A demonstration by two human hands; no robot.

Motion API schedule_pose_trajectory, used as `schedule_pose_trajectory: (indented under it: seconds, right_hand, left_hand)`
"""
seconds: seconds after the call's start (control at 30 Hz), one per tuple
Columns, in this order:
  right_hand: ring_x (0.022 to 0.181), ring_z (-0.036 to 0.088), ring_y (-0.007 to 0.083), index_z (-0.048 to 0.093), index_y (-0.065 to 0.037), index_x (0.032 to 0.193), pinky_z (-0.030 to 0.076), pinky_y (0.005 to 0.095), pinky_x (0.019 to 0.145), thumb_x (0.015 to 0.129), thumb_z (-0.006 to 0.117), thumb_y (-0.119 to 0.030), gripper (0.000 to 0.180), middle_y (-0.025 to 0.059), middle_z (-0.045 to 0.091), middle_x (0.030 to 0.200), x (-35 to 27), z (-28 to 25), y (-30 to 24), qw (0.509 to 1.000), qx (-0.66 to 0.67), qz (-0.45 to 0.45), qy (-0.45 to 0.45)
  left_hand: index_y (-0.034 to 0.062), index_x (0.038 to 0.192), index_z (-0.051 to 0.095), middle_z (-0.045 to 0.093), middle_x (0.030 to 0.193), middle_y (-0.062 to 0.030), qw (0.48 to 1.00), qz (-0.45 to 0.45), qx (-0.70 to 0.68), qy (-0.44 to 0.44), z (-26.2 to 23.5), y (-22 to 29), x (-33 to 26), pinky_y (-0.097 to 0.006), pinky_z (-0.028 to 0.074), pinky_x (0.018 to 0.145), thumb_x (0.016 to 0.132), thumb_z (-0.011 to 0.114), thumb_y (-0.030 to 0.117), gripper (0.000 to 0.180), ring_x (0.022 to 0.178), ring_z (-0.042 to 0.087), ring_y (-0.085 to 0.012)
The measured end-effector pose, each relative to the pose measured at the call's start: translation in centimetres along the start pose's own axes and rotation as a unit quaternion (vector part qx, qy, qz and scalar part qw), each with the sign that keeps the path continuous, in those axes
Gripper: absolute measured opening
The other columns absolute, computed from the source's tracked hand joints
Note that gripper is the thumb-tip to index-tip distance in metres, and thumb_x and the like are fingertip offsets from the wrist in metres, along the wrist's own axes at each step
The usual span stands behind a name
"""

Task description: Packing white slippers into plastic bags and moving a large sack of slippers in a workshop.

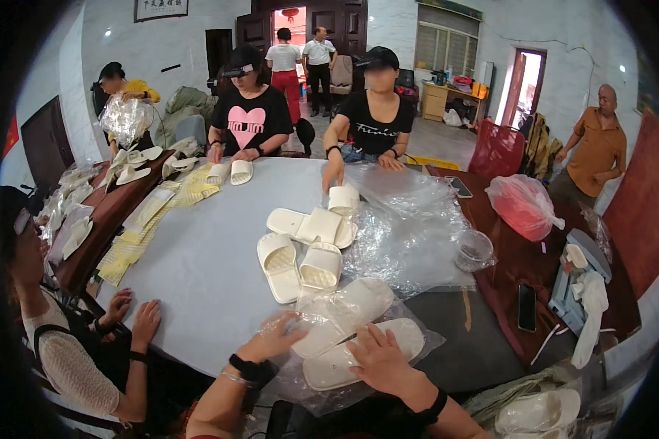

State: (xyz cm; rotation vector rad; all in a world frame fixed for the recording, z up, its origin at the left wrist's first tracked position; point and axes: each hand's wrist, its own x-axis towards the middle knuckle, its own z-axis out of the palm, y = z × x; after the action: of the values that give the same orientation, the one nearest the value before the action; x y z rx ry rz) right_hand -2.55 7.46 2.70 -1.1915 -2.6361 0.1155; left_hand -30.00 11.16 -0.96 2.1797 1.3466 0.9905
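Observation:
In front of me lies a pair of cream slippers (399,338) inside a see-through plastic bag (430,340). My right hand (382,360) rests on the nearer slipper with its fingers spread. At the bag's left edge is my left hand (272,338), fingers stretched towards the farther slipper and touching the film. Just beyond, several loose cream slippers (277,267) lie on the grey tabletop (198,241), some overlapping. Across the table, a co-worker's hand (333,175) reaches down to a slipper (342,199).
Plastic bags (410,219) are spread right of the loose slippers. Farther right are a black phone (526,307), a blue-grey device (570,282) and a red bag (523,207). Yellow-and-white sheets (150,219) lie left. A neighbour's hands (146,322) rest at the left edge.

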Motion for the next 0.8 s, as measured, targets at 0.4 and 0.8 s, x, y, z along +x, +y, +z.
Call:
schedule_pose_trajectory:
  seconds: [0.4,0.8]
  right_hand:
    - [0.126,0.030,0.0433,0.048,-0.006,0.123,0.031,0.0594,0.094,0.077,0.066,-0.031,0.056,0.0212,0.035,0.134,3.3,-1.6,0.4,0.992,-0.003,-0.033,0.122]
    - [0.128,0.028,0.0434,0.046,-0.006,0.128,0.030,0.0633,0.094,0.080,0.061,-0.041,0.061,0.0230,0.032,0.137,2.6,0.5,1.2,0.999,-0.025,-0.041,0.000]
  left_hand:
    - [-0.0023,0.121,0.045,0.051,0.119,-0.0171,0.933,-0.114,0.023,0.340,-5.3,4.7,0.9,-0.039,0.038,0.093,0.079,0.063,0.009,0.047,0.112,0.048,-0.0287]
    - [0.0088,0.132,0.040,0.024,0.143,-0.0219,0.954,-0.054,0.191,-0.223,0.1,6.8,-4.5,-0.064,0.023,0.098,0.064,0.073,0.055,0.088,0.132,0.020,-0.0443]
